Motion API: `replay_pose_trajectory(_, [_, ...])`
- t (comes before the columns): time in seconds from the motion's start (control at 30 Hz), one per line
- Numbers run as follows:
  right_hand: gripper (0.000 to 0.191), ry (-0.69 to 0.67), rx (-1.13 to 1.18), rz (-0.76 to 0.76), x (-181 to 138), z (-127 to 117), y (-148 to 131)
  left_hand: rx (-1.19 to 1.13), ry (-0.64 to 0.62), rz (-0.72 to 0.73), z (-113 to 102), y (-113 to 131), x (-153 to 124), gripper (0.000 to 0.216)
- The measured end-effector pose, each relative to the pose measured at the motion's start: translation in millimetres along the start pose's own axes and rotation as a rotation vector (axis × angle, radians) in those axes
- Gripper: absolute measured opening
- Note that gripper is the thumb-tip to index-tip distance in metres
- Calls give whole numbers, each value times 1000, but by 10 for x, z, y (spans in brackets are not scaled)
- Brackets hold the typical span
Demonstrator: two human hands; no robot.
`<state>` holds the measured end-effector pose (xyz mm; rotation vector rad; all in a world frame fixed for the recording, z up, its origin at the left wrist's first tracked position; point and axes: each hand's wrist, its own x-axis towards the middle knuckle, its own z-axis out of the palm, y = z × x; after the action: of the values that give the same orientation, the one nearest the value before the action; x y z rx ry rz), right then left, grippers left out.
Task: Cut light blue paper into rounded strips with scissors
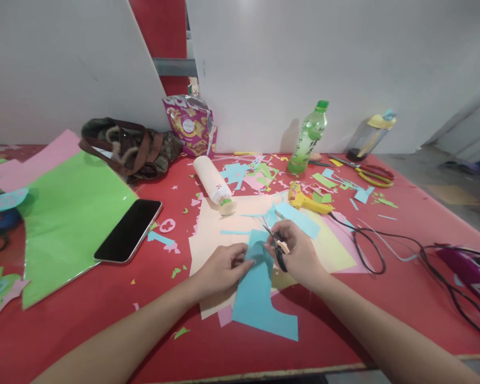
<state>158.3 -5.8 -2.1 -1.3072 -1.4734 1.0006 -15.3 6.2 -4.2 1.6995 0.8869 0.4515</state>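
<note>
A sheet of blue paper [256, 288] with a curved cut-out on its right side is pinched at its left edge by my left hand [226, 266]. My right hand [298, 253] grips small scissors [280, 256] with black handles, its fingers around the loops. The metal blades point up and left, close to the paper's upper right edge. Beneath lie cream paper sheets [210, 250], with pale yellow paper [336, 253] to the right. Beyond the scissors rest cut blue paper pieces [300, 217].
A yellow glue gun [308, 201] trails a black cable. A white bottle [212, 181] lies behind my hands. Left are a phone [128, 231] and green sheets [72, 213]. At the back stand a green drink bottle [309, 138] and a snack bag [191, 125]; larger scissors [370, 173] lie right.
</note>
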Motion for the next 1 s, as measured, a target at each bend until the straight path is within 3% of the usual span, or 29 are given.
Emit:
replay_pose_trajectory(0.2, [25, 26, 48, -14, 9, 9, 3, -99, 27, -26, 10, -20, 3, 23])
replay_pose_trajectory(0.37, [27, 155, 65, -61, 20, -1, -25, -258, 102, -32, 14, -44, 12, 21])
replay_pose_trajectory(0.5, [29, 239, 158, -39, 36, 2, -32, -245, 176, -14, 4, -43, 15, 21])
replay_pose_trajectory(0.73, [34, -2, 293, 165, 12, 33, -23, -92, 263, -3, 3, -40, 14, 21])
replay_pose_trajectory(1.0, [34, -6, 318, 222, 11, 50, -48, -65, 258, -8, -1, -44, 6, 22])
